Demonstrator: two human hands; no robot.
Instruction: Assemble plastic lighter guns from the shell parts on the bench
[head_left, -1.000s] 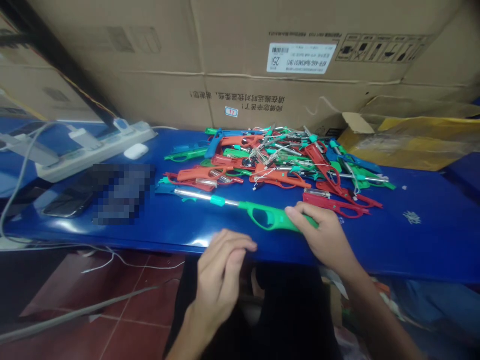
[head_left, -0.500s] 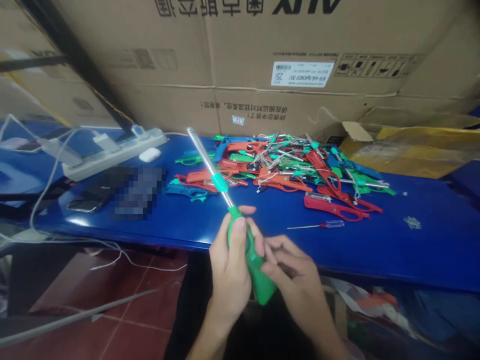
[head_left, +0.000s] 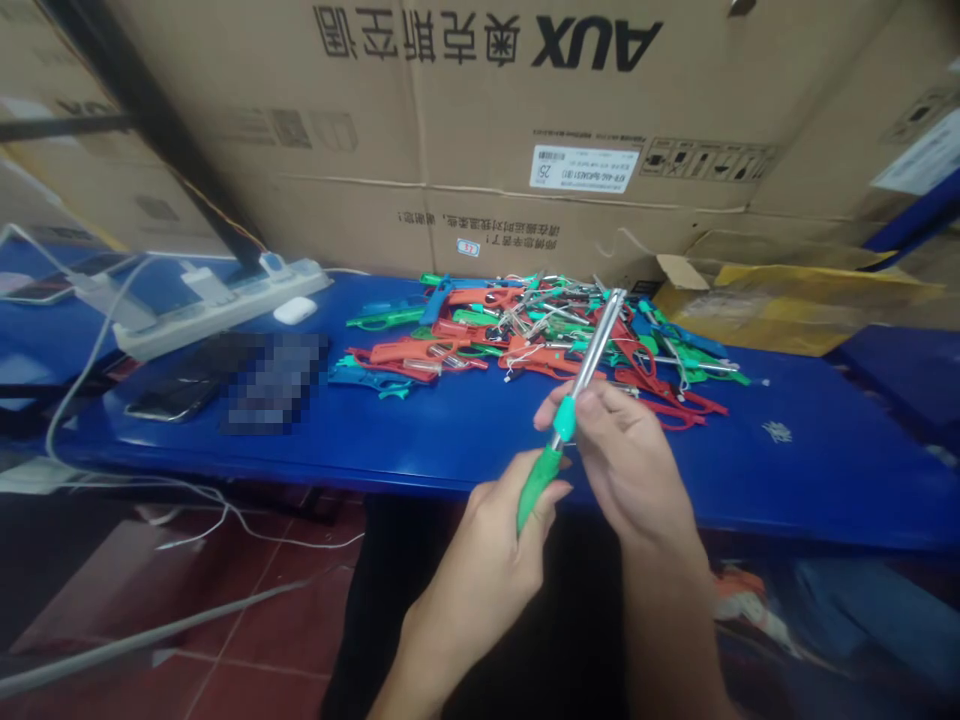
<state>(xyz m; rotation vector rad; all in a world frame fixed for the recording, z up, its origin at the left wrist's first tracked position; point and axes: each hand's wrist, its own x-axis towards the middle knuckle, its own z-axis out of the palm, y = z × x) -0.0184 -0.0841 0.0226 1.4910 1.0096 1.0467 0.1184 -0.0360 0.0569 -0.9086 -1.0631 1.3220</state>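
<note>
A green long-necked lighter (head_left: 537, 490) with a shiny metal tube points up and to the right over the near edge of the table. My left hand (head_left: 487, 555) is closed around its green handle, most of which the fingers hide. My right hand (head_left: 634, 455) pinches the tube at the turquoise collar, with thumb and fingers on it. Behind the hands lies a pile of lighter parts (head_left: 525, 352): red, green and blue handle shells, metal tubes and thin wires. The tube's tip overlaps this pile in view.
A white power strip (head_left: 225, 305), a white earphone case (head_left: 295, 310) and a dark phone (head_left: 169, 390) lie on the blue table (head_left: 420, 440) at left. Large cardboard boxes (head_left: 480, 120) stand behind. A yellow-taped carton (head_left: 780, 310) sits at the right.
The lighter has swung from leaning left to leaning right. My right hand has moved from the handle's lower end up to the tube's collar; the left still grips the handle. The view has shifted slightly.
</note>
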